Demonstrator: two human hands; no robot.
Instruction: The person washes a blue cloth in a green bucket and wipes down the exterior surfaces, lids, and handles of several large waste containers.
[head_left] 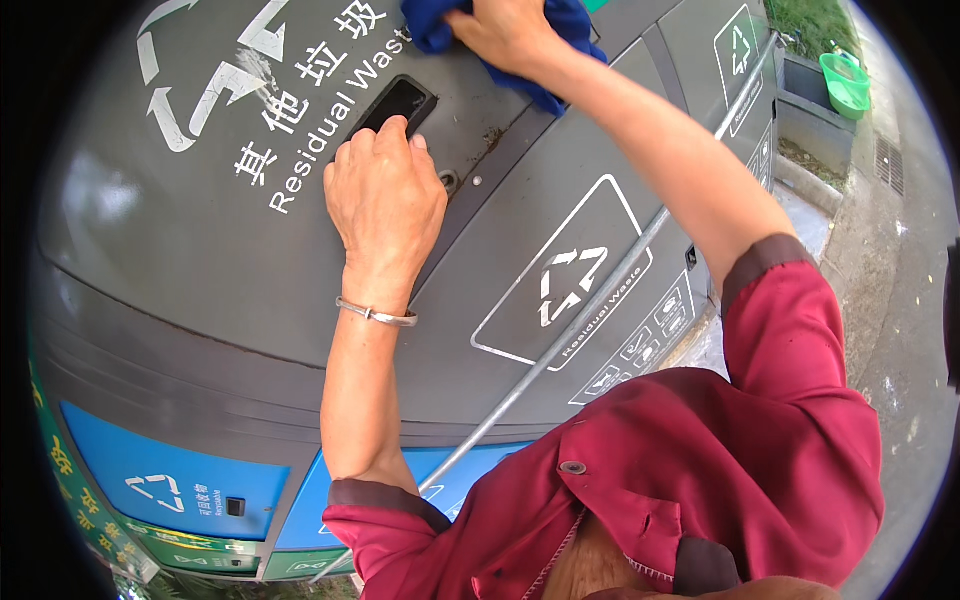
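My left hand (388,190), with a metal bangle (376,314) on its wrist, lies at a black recessed handle (408,98) in a dark grey bin panel (200,265). Its fingers curl into the recess and their tips are hidden. Farther up, at the top edge of the view, my right hand (505,35) grips a bunched blue cloth (570,30), which touches the panel. A small round lock (448,181) sits beside the handle, near brown rust-like marks. White printing and a worn recycling symbol cover the panel's upper left.
A thin metal rail (540,365) runs diagonally before a second grey panel (520,270). Blue bin doors (170,470) stand at lower left. At upper right, a green plastic basin (845,85) rests by a grey planter (810,125), beside the pavement.
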